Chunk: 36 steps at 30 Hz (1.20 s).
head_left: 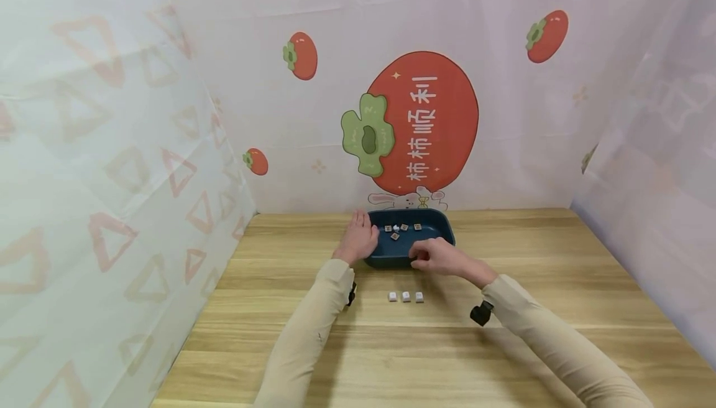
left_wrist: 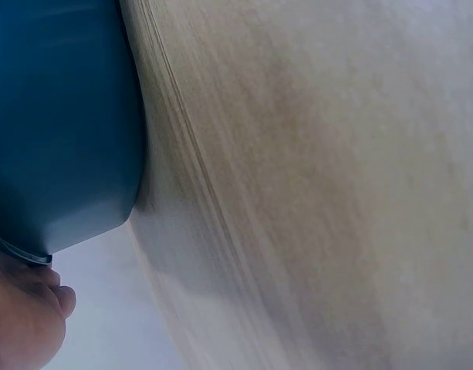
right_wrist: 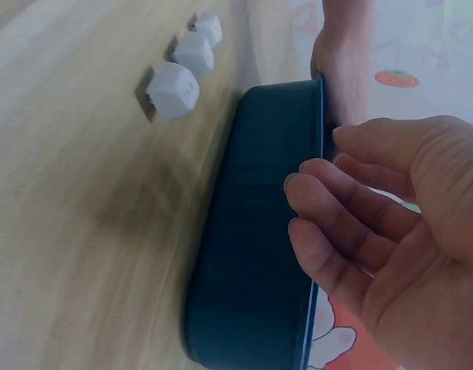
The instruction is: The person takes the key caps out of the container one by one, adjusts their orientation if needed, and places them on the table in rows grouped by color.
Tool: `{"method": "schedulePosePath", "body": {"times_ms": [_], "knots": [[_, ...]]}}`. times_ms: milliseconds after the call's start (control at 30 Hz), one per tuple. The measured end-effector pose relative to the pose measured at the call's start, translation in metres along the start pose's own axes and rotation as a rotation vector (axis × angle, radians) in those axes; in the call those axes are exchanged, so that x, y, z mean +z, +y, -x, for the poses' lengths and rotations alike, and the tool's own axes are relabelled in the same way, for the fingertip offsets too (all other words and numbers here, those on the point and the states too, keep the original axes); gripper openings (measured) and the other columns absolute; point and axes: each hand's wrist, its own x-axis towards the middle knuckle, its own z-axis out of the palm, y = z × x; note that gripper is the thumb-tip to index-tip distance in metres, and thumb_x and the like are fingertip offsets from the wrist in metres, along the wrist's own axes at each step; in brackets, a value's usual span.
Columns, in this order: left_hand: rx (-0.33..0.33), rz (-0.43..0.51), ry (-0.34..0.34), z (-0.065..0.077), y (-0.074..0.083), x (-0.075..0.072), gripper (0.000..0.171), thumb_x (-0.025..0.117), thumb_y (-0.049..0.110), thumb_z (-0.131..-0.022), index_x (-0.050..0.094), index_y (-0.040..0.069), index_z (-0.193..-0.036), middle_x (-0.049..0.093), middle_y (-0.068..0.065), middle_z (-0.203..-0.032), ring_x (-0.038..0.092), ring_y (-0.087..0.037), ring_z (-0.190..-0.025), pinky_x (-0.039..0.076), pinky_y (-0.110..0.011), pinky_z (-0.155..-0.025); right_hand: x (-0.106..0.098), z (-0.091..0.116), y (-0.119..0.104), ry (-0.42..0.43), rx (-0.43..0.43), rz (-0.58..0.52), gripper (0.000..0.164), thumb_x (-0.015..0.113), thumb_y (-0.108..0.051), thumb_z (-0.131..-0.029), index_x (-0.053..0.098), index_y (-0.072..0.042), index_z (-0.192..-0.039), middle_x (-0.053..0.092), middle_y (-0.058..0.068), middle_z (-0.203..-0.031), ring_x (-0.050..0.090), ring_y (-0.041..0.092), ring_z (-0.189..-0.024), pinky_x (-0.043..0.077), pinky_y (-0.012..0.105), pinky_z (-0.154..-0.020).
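A dark blue tray (head_left: 411, 260) stands on the table near the back wall. Inside it lie several small square keycaps (head_left: 394, 236), mostly showing dark undersides, and one looks white. My left hand (head_left: 358, 238) rests along the tray's left rim, its fingers laid straight in the head view. My right hand (head_left: 439, 256) is over the front right rim with bent fingers. In the right wrist view its thumb and index fingertips come close together by the rim; whether anything small is between them I cannot tell. Three white keycaps (head_left: 406, 296) sit in a row in front of the tray.
The wooden table (head_left: 503, 358) reaches out on both sides of the tray. White cloth walls with printed persimmons (head_left: 442, 128) stand behind it, and more cloth hangs on the left (head_left: 128, 209) and right. Each wrist carries a small black camera (head_left: 481, 313).
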Motion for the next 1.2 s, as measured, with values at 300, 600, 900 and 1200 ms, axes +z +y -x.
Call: {"method": "schedulePosePath", "body": {"times_ms": [300,600,900,1200], "knots": [[-0.005,-0.008,0.003,-0.003,-0.002,0.004,0.065,0.018,0.038,-0.105,0.018,-0.006,-0.154,0.013,-0.022,-0.164,0.009,-0.034,-0.153,0.014,-0.042,-0.125,-0.005,-0.016,-0.001,-0.003,0.049,-0.110,0.015,0.066,-0.023,-0.094,0.069,-0.012,-0.104,0.066,-0.003,-0.080,0.061,0.009,-0.063,0.054,0.023,-0.061],[0.006,-0.015,0.015,-0.003,-0.001,0.004,0.065,0.019,0.038,-0.105,0.020,-0.006,-0.153,0.015,-0.023,-0.163,0.011,-0.035,-0.153,0.015,-0.042,-0.125,-0.006,-0.030,-0.003,-0.021,0.088,-0.115,0.020,0.064,-0.020,-0.095,0.068,-0.006,-0.109,0.067,-0.001,-0.084,0.062,0.011,-0.062,0.055,0.024,-0.063],[-0.017,0.016,0.011,-0.003,-0.002,0.004,0.063,0.024,0.035,-0.106,0.019,-0.005,-0.154,0.014,-0.021,-0.164,0.010,-0.034,-0.153,0.015,-0.044,-0.125,-0.004,-0.047,0.004,0.021,0.090,-0.125,0.021,0.062,-0.022,-0.096,0.069,-0.009,-0.111,0.070,0.013,-0.087,0.062,0.014,-0.060,0.054,0.027,-0.060],[-0.006,0.022,0.006,-0.003,-0.002,0.004,0.063,0.023,0.034,-0.106,0.018,-0.006,-0.154,0.013,-0.022,-0.163,0.010,-0.035,-0.153,0.015,-0.044,-0.125,-0.001,-0.055,0.009,0.032,0.121,-0.102,0.026,0.061,-0.025,-0.097,0.067,-0.008,-0.116,0.070,0.011,-0.088,0.061,0.012,-0.062,0.052,0.026,-0.060]]}}
